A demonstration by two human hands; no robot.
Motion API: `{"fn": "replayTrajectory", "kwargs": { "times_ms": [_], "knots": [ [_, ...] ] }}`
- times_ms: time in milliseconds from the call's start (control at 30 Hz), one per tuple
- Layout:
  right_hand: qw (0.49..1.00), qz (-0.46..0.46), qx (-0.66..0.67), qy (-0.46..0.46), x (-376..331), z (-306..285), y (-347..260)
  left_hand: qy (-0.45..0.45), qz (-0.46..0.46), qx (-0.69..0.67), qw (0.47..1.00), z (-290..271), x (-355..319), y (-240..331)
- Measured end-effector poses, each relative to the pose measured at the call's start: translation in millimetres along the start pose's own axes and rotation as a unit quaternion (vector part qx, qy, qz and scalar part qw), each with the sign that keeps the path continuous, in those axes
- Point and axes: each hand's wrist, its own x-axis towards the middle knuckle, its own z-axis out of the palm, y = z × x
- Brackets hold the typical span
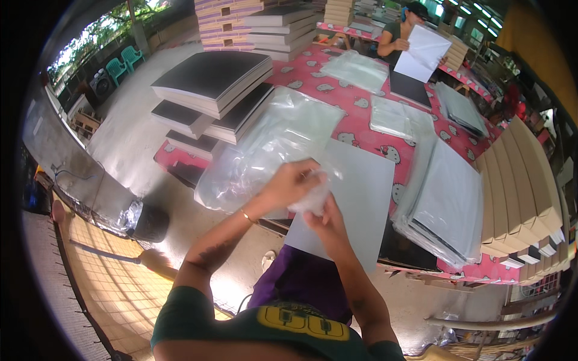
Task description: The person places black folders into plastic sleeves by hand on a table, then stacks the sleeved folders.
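In the centre of the frame, the left hand [294, 182] and the right hand [327, 221] are holding a crumpled bunch of clear plastic film [312, 197] between them. The left fingers are curling over its upper part and seem to be pinching it; the right fingers are apparently pinching its lower edge, though blur is hiding the exact contact. Below the film, a large white panel [363, 201] is lying on the pink surface [356, 119], partly hidden by the hands and looking mostly bare, so I judge this piece unfinished.

What seems done is showing at the right of the frame: a stack of film-covered white panels [448, 195] is lying near a row of brown boxes [512, 180]. Plenty appears to be left: clear plastic sleeves [301, 117] are lying flat at centre left, and black-topped stacks [212, 75] are standing at upper left, seemingly unwrapped. At upper right, a co-worker [392, 47] is holding up another white sheet [421, 51].
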Motion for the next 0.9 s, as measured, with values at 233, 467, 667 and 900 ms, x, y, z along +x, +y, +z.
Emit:
{"fn": "replayTrajectory", "kwargs": {
  "times_ms": [233, 467, 667, 900],
  "knots": [
    [0.982, -0.014, -0.126, 0.143, 20, -73, -20, 0.036, -0.052, 0.064, 0.996, 8, 14, 8],
    [0.946, -0.143, -0.251, 0.149, 16, -73, -43, -0.059, -0.143, -0.083, 0.984, 16, 47, 12],
    [0.974, 0.0, 0.122, 0.192, 28, -76, -61, 0.008, 0.138, -0.01, 0.99, 61, 21, 16],
    [0.903, -0.219, 0.024, 0.368, 22, -129, -84, -0.101, -0.091, -0.216, 0.967, 17, 33, 5]
  ]
}}
